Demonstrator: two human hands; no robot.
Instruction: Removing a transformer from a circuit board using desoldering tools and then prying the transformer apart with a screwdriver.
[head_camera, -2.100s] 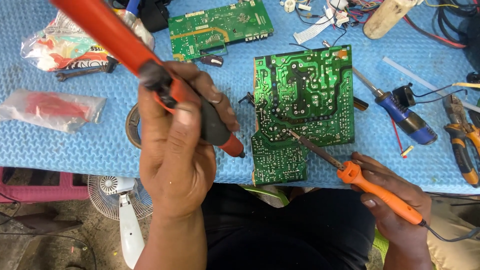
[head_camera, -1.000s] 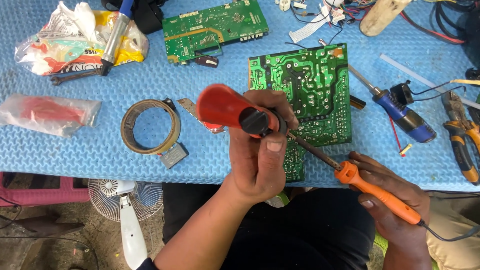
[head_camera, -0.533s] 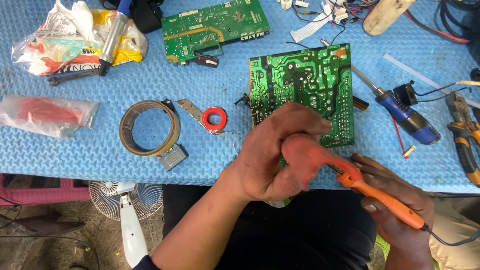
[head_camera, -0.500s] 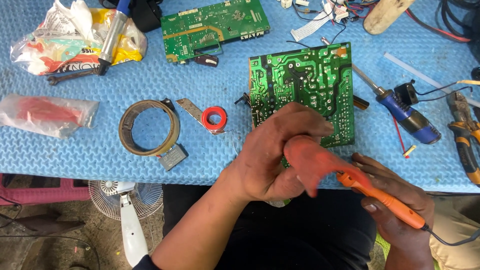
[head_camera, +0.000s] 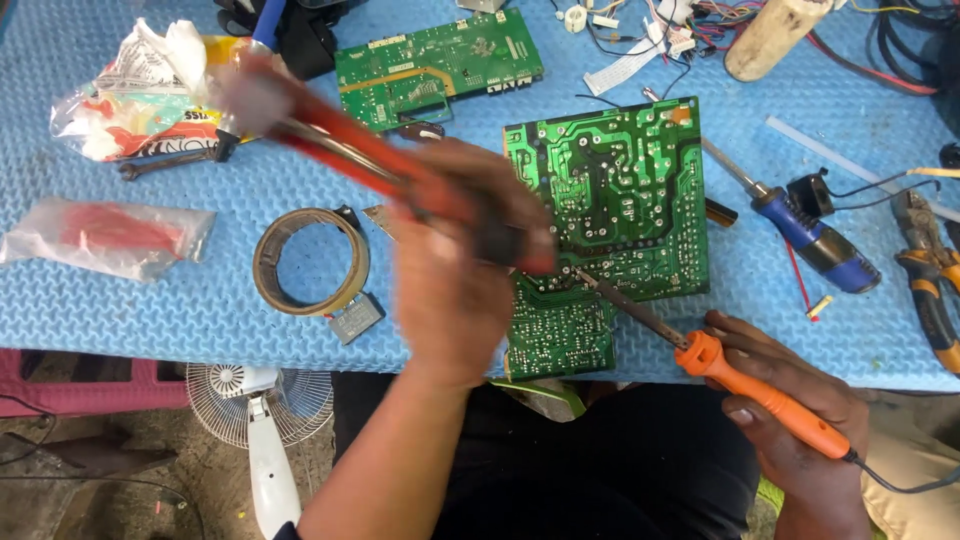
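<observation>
A green circuit board lies solder side up on the blue foam mat. My left hand grips a long red desoldering pump, blurred by motion, with its dark tip near the board's lower left. My right hand holds an orange-handled soldering iron. The iron's metal tip rests on the board close to the pump's tip.
A second green board lies at the back. A tape roll, a red-filled plastic bag, a blue screwdriver and orange pliers lie on the mat. A small white fan stands on the floor below.
My left hand swung the red pump from low beside the iron up over the board, its long body now pointing up-left. The right hand and iron stayed put.
</observation>
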